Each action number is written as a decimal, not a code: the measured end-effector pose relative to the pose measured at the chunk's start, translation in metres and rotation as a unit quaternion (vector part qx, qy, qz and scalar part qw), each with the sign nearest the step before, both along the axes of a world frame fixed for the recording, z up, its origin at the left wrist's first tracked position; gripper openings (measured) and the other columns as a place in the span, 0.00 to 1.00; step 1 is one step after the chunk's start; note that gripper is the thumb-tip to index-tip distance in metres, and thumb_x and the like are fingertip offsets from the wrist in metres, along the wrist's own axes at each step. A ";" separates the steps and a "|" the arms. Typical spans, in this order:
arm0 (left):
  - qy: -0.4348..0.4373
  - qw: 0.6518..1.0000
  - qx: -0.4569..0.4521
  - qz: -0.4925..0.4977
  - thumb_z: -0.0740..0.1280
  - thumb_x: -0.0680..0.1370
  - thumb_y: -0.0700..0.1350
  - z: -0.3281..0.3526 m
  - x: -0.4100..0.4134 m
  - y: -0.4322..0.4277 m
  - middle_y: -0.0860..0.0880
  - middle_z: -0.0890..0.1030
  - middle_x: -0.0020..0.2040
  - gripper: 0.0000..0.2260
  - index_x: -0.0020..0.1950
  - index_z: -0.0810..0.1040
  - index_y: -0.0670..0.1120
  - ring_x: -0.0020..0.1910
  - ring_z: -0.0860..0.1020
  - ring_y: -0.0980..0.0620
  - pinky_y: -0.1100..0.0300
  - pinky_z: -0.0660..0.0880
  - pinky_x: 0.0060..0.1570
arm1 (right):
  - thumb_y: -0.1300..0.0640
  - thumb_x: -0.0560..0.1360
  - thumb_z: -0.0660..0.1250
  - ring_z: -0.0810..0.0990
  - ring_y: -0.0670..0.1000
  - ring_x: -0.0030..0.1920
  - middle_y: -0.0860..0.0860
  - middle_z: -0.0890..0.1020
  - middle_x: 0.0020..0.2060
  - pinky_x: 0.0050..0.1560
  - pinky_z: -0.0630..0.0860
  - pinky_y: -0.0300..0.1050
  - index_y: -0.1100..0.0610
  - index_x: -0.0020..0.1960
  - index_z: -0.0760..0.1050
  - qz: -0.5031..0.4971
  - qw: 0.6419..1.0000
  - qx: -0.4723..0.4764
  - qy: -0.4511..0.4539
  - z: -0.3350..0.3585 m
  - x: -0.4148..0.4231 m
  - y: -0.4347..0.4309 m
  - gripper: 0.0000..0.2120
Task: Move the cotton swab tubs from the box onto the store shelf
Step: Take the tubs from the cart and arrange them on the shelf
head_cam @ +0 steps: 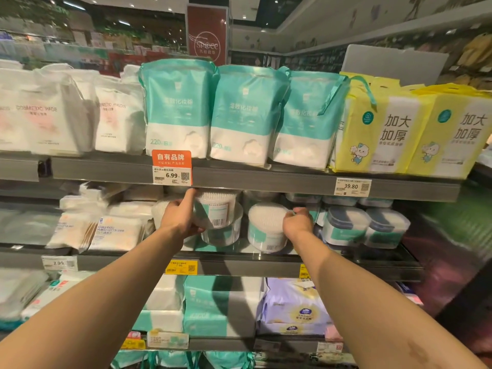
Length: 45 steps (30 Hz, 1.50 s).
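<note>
Both my arms reach into the middle store shelf [239,265]. My left hand [178,217] grips a clear round cotton swab tub [215,209], tilted, with a barcode label facing me; it sits on top of another clear tub [222,237]. My right hand [298,222] holds the right side of a second round swab tub [265,226], which stands on the shelf. Part of a further tub [159,209] shows behind my left hand. The box is not in view.
Rounded-square swab tubs [344,226] stand to the right on the same shelf, flat swab packs [117,233] to the left. The shelf above carries teal cotton pad bags [178,107] and yellow packs [383,129]; its edge [266,179] hangs just above my hands.
</note>
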<state>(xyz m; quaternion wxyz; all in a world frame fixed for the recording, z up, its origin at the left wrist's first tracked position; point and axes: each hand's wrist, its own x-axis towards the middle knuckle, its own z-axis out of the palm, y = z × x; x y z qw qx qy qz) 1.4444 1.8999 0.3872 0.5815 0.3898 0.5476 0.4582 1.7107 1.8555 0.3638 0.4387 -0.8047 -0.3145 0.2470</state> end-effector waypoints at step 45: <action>0.124 0.989 0.066 -0.047 0.51 0.84 0.50 0.017 -0.091 -0.012 0.40 0.83 0.53 0.18 0.56 0.78 0.44 0.42 0.79 0.43 0.55 0.73 0.38 | 0.46 0.85 0.56 0.78 0.62 0.59 0.58 0.81 0.60 0.52 0.67 0.46 0.55 0.59 0.77 0.164 0.980 0.097 -0.051 0.039 -0.179 0.008 0.16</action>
